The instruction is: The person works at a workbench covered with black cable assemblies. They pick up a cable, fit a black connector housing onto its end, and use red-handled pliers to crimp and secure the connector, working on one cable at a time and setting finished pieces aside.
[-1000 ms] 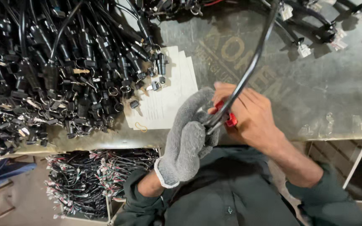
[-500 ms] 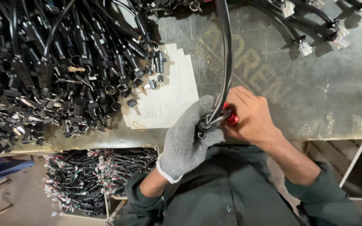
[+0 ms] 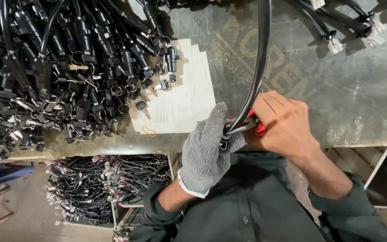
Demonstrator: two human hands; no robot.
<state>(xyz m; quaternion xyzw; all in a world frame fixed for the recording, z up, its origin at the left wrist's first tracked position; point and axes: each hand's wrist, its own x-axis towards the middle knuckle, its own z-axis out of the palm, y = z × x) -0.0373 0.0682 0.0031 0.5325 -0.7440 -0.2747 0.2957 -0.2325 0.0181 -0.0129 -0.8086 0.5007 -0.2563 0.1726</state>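
Note:
My left hand [image 3: 208, 150], in a grey knit glove, grips the lower end of a thick black cable [image 3: 260, 62] at the near edge of the workbench [image 3: 350, 89]. The cable rises from the glove toward the far side of the bench. My bare right hand [image 3: 283, 123] holds a red-handled cutting tool [image 3: 254, 125] whose metal jaws meet the cable end just beside the glove. Both hands touch each other over the bench edge.
A big heap of black cables with connectors [image 3: 54, 67] fills the left of the bench. A stack of white paper sheets [image 3: 180, 98] lies beside it. More cables with clear plugs [image 3: 337, 31] lie far right. A bin of wire bundles [image 3: 104, 183] sits below.
The black cable has swung from leaning right to nearly upright. Both hands stay together at the bench edge, shifted slightly left.

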